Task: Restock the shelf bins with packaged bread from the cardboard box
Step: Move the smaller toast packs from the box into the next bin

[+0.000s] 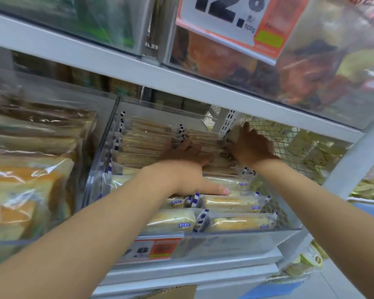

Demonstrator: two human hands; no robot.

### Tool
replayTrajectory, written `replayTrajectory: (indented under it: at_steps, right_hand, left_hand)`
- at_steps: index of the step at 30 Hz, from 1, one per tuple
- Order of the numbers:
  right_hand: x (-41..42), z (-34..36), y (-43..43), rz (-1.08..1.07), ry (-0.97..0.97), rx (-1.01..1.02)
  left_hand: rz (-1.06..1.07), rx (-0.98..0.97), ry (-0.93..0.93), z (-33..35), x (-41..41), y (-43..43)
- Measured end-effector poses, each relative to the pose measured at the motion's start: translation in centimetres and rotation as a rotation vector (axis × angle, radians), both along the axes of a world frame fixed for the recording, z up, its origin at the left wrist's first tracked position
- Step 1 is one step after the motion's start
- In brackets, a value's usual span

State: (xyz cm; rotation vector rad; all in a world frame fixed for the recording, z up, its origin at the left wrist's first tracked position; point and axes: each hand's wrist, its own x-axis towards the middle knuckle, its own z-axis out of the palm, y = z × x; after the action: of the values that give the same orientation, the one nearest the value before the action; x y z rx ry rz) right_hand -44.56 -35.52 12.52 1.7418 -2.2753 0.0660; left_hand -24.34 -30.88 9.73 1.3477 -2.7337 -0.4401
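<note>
Main risk: the clear-wrapped bread packs w/ blue-and-white striped ends (231,202) sit heaped close to the top of the low front wall of the clear acrylic shelf bin (235,238), and both forearms cross right over them. A wrist dragging back out could pull a slippery pack over the front edge. 2nd: soft slices. The L hand (179,173) bears down on the stack mid-bin, fingers stretched flat, thumb out along a pack, gripping nothing; too hard a push prob. squashes bread or shoves the back rows askew. 3rd: the R hand (252,146) works in the tight back right corner, betw. the white perforated upright (227,124) and the wire mesh side panel (294,143). A wrapper end could snag there, or a pack could wedge on edge. R fingers bend toward a pale pack end in that corner, but w/ blur + shadow can't tell if they pinch it or only nudge it. So the bread lies directly under the L palm and fingers, and just at the R fingertips at the back right; other packs fill the bin front to back in approx. two rows. Bin to the left holds bigger clear bags of orange-yellow loaves (26,186). An orange-and-white price tag (151,249) sits on the bin's front edge.
</note>
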Motion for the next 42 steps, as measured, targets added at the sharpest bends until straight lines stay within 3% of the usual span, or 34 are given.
replayTrajectory:
  at_steps: [3, 5, 8, 11, 15, 19, 33, 36, 40, 42]
  right_hand:
    - [0.2, -0.5, 0.0, 0.111, 0.021, -0.035]
    - [0.4, -0.4, 0.2, 0.138, -0.145, -0.082]
    - [0.0, -0.8, -0.3, 0.126, -0.255, 0.007]
    - [-0.1, -0.6, 0.1, 0.19, -0.258, 0.099]
    - [-0.8, -1.0, 0.1, 0.291, -0.427, 0.004]
    - [0.0, -1.3, -1.0, 0.251, -0.389, 0.259]
    - [-0.3, -1.7, -0.6, 0.312, -0.333, 0.304]
    - [-0.2, -0.7, 0.2, 0.311, -0.333, 0.242]
    - [1.8, 0.8, 4.3, 0.417, -0.408, 0.063]
    - [3.3, 1.1, 7.1, 0.447, -0.449, -0.008]
  left_hand:
    - [0.003, -0.062, -0.023, 0.2, -0.1, 0.0]
    - [0.007, -0.084, -0.022, 0.1, -0.1, 0.1]
    - [0.01, -0.088, -0.02, 0.2, 0.0, 0.1]
    - [0.014, -0.088, -0.018, 0.2, 0.0, 0.1]
    - [0.01, -0.089, -0.028, 0.1, 0.0, 0.0]
    - [0.028, -0.087, -0.026, 0.1, -0.1, -0.1]
    - [0.072, -0.086, -0.034, -0.1, -0.3, -0.5]
    - [0.067, -0.062, 0.043, 0.4, 0.2, -0.2]
    - [0.147, 0.032, 0.369, 1.8, 2.5, 2.1]
    - [0.23, -0.107, 0.36, 2.4, 4.2, 4.3]
